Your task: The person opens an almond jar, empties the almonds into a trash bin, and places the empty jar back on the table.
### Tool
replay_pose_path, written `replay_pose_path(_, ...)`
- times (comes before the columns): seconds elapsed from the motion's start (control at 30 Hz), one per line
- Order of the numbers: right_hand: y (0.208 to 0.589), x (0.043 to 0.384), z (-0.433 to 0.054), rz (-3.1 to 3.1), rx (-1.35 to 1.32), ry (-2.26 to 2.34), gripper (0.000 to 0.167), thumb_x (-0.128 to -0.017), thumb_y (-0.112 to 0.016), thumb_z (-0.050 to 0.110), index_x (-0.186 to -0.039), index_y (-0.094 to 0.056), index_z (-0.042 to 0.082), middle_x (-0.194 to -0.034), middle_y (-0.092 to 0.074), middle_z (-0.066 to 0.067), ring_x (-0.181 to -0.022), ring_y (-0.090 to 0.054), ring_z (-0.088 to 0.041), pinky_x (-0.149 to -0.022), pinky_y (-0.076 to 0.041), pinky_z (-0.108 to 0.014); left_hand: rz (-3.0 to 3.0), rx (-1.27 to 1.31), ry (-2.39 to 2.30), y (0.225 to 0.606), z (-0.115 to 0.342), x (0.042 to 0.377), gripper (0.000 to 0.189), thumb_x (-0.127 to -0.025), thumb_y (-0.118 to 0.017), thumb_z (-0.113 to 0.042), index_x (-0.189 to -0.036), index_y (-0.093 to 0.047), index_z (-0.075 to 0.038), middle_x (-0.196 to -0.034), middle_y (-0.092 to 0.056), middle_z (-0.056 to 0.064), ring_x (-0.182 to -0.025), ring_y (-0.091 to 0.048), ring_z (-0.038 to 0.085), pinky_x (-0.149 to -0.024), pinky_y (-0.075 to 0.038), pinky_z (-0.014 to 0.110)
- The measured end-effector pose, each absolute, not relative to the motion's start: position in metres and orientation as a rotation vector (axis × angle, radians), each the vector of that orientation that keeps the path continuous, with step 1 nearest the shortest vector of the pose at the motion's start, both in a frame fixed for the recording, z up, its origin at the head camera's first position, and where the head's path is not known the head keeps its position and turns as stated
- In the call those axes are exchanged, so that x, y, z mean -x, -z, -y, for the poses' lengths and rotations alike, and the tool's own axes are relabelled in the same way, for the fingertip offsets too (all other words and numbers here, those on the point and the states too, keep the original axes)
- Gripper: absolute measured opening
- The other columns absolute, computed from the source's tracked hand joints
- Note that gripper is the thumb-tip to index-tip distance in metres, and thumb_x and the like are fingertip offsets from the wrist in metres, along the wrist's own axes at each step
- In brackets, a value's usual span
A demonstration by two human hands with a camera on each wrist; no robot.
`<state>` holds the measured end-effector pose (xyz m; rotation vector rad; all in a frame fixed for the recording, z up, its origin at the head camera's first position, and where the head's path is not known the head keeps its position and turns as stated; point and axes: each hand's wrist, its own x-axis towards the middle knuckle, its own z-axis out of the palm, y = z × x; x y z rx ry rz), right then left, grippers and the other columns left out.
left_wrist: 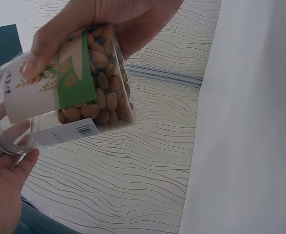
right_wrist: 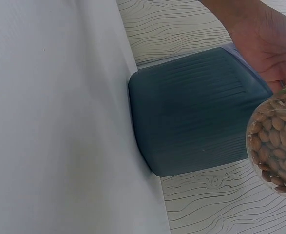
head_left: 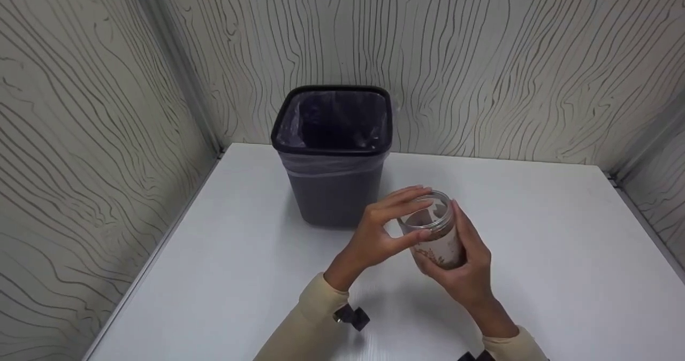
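Almond jar (head_left: 439, 248), short of far bench edge (head_left: 508, 163): my right hand (head_left: 472, 273) grips, left hand (head_left: 376, 237) clasps rim (head_left: 446, 223); likely rim-work, needing steadiness.

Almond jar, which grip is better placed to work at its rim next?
Probably the left grip: its fingers and thumb span the rim, while the right grip is wrapped around the jar, seemingly steadying it.

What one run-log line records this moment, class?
right hand: grips jar | left hand: grips jar's top end | jar: held above table, almonds inside | bin: bag-lined, upright on table
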<state>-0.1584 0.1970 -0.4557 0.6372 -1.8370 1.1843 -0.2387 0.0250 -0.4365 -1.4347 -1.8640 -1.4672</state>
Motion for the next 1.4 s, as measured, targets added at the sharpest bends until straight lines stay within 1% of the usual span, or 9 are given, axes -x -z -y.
replay_pose_path(0.17,0.453,0.156,-0.196,1.837,-0.639,-1.189,0.092,-0.066,-0.086,0.002,-0.143,-0.039,-0.020,-0.137,-0.050,-0.040,-0.125,-0.056,-0.018,-0.105,-0.043,-0.022,1.865,1.431,1.459,0.436,-0.026,0.237,0.045,-0.090,-0.078,-0.012,-0.132,-0.066,0.000,-0.144,-0.058,0.012,-0.139,-0.049,0.023,-0.114,-0.039,0.039)
replay_pose_path(0.33,0.452,0.155,-0.197,1.853,-0.640,-1.208,0.097,-0.060,-0.084,-0.006,-0.144,-0.038,-0.019,-0.137,-0.049,-0.041,-0.125,-0.055,-0.017,-0.103,-0.043,-0.022,1.852,1.430,1.484,0.436,-0.027,0.237,0.045,-0.091,-0.078,-0.012,-0.132,-0.066,-0.001,-0.144,-0.059,0.012,-0.139,-0.050,0.023,-0.113,-0.041,0.039)
replay_pose_path(0.43,0.452,0.155,-0.197,1.855,-0.641,-1.208,0.097,-0.060,-0.084,-0.007,-0.144,-0.038,-0.019,-0.137,-0.049,-0.041,-0.125,-0.055,-0.017,-0.103,-0.043,-0.022,1.850,1.428,1.485,0.436,-0.027,0.236,0.044,-0.090,-0.078,-0.012,-0.131,-0.066,0.000,-0.143,-0.059,0.012,-0.138,-0.050,0.023,-0.113,-0.041,0.039)
replay_pose_path(0.6,0.455,0.158,-0.198,1.840,-0.647,-1.195,0.093,-0.066,-0.086,0.002,-0.144,-0.038,-0.020,-0.138,-0.050,-0.040,-0.125,-0.055,-0.018,-0.104,-0.043,-0.022,1.851,1.423,1.467,0.435,-0.028,0.236,0.045,-0.090,-0.079,-0.013,-0.131,-0.066,0.000,-0.143,-0.059,0.013,-0.138,-0.050,0.024,-0.113,-0.041,0.039)
replay_pose_path(0.73,0.462,0.163,-0.201,1.835,-0.644,-1.175,0.091,-0.073,-0.087,0.014,-0.143,-0.039,-0.019,-0.139,-0.050,-0.038,-0.123,-0.056,-0.022,-0.105,-0.043,-0.023,1.855,1.414,1.458,0.435,-0.028,0.235,0.044,-0.090,-0.078,-0.013,-0.131,-0.066,-0.001,-0.143,-0.059,0.012,-0.138,-0.051,0.023,-0.113,-0.040,0.039)
replay_pose_path(0.83,0.468,0.166,-0.204,1.832,-0.642,-1.166,0.092,-0.075,-0.088,0.020,-0.143,-0.040,-0.019,-0.139,-0.051,-0.037,-0.122,-0.056,-0.025,-0.105,-0.043,-0.023,1.863,1.406,1.459,0.435,-0.028,0.234,0.043,-0.091,-0.078,-0.013,-0.131,-0.067,0.000,-0.143,-0.059,0.011,-0.138,-0.050,0.022,-0.113,-0.040,0.039)
replay_pose_path(0.97,0.473,0.169,-0.206,1.830,-0.643,-1.164,0.093,-0.076,-0.088,0.024,-0.143,-0.040,-0.019,-0.139,-0.051,-0.037,-0.121,-0.056,-0.026,-0.105,-0.043,-0.023,1.876,1.395,1.458,0.435,-0.029,0.233,0.043,-0.091,-0.077,-0.013,-0.130,-0.067,0.000,-0.143,-0.059,0.011,-0.138,-0.050,0.022,-0.114,-0.040,0.039)
replay_pose_path(1.23,0.472,0.168,-0.206,1.829,-0.644,-1.165,0.092,-0.079,-0.087,0.027,-0.143,-0.039,-0.020,-0.139,-0.050,-0.038,-0.124,-0.056,-0.023,-0.105,-0.043,-0.023,1.889,1.369,1.445,0.434,-0.029,0.231,0.042,-0.092,-0.076,-0.015,-0.131,-0.066,-0.001,-0.143,-0.059,0.010,-0.138,-0.050,0.022,-0.113,-0.041,0.038)
replay_pose_path(1.4,0.476,0.170,-0.208,1.822,-0.649,-1.155,0.093,-0.082,-0.085,0.034,-0.142,-0.039,-0.021,-0.138,-0.049,-0.039,-0.124,-0.056,-0.024,-0.105,-0.043,-0.023,1.888,1.340,1.432,0.433,-0.031,0.228,0.042,-0.092,-0.077,-0.014,-0.130,-0.067,-0.001,-0.142,-0.060,0.011,-0.137,-0.051,0.023,-0.112,-0.042,0.037)
